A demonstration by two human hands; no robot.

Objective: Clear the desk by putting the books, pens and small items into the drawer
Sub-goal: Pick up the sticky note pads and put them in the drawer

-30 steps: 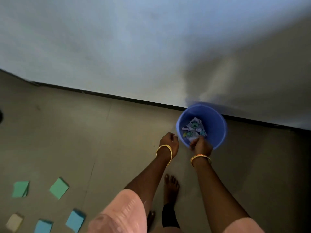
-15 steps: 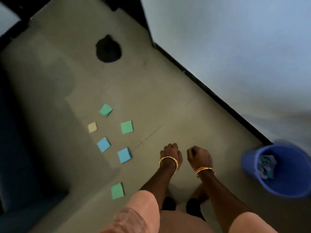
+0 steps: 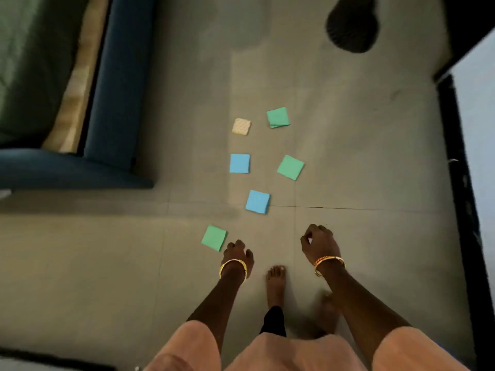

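Six notes scattered on floor [image 3: 375, 156], centre of frame. Nearest green note [image 3: 214, 237] just up-left of left hand [image 3: 238, 254]; right hand [image 3: 318, 243] farther off, lower right. Both hands loosely curled, holding nothing. Left hand likely better placed.

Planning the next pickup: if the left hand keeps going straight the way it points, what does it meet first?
Most likely the green paper square lying on the floor just ahead of the left hand; height above it is unclear.
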